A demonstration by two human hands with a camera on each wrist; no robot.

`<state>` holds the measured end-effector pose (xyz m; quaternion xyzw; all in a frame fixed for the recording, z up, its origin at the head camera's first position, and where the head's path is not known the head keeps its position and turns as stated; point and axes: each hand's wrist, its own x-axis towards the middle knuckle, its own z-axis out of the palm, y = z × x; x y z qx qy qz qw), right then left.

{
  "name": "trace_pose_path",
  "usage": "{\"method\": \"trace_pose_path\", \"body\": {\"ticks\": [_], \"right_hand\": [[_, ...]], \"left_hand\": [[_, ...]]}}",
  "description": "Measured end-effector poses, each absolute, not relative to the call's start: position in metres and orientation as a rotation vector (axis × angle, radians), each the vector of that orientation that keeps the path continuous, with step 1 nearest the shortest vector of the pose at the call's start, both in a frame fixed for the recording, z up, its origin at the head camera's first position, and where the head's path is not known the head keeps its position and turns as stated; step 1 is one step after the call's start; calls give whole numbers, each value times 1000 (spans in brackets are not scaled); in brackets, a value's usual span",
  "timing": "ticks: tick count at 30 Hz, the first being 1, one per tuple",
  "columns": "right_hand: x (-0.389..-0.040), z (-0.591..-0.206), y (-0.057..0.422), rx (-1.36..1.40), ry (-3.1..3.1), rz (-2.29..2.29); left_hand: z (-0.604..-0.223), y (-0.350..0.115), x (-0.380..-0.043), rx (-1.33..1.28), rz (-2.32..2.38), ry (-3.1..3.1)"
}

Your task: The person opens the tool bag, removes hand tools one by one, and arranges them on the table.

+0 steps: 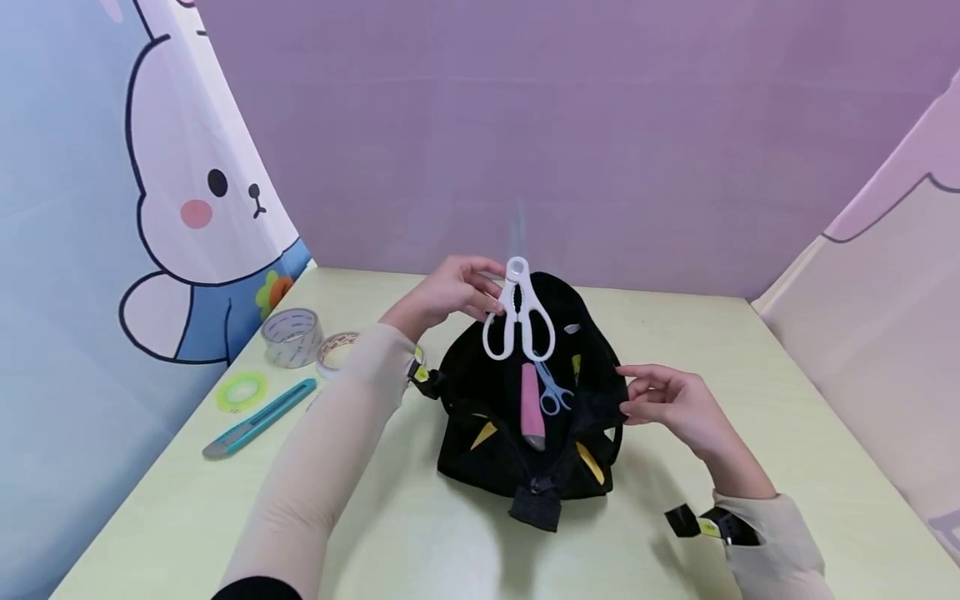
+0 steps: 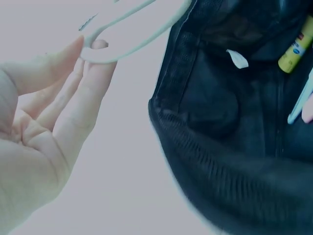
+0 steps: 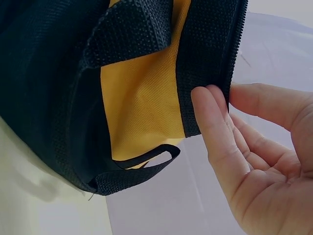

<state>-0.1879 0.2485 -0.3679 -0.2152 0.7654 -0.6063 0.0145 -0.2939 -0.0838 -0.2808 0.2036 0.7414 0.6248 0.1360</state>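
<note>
White-handled scissors (image 1: 517, 312) hang over the mouth of a black zippered bag (image 1: 480, 454), blades pointing away. My left hand (image 1: 461, 287) pinches one handle loop between thumb and fingers, as the left wrist view also shows. My right hand (image 1: 671, 408) grips the zippered edge of the bag on its right side; yellow fabric (image 3: 142, 103) shows there in the right wrist view. Inside the bag lie a pink-handled tool (image 1: 532, 400), small blue scissors (image 1: 551, 392) and a yellow tube (image 2: 296, 49).
To the left on the table (image 1: 390, 533) lie a teal utility knife (image 1: 258, 419), a green tape roll (image 1: 242, 391), a wide clear tape roll (image 1: 292, 337) and another tape roll (image 1: 334, 353) partly behind my left sleeve. A purple backdrop (image 1: 600, 150) stands behind.
</note>
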Motion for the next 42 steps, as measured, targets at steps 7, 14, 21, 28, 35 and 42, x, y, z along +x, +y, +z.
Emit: {"method": "trace_pose_path", "body": {"ticks": [7,14,21,28,35,42], "right_hand": [[-189,-368,249,-674,2386,-1884],[-189,-370,248,-679,2380,-1886],[-190,-369,247,-679,2382,-1887],[-190,-370,248,-664,2398,-1871],[-188,-369,247,-658,2397,-1876],[-188,-369,247,-648,2404,-1875]], "left_hand": [[-283,-106,-289,551,1875,2171],[-290,-134,-283,506,1888,2234],[-293,-167,-272,473,1834,2348],[-303,-194,-262,419,1808,2367],[-318,-220,-250,352,1710,2427],[-339,-249,-237,283,1639,2419]]}}
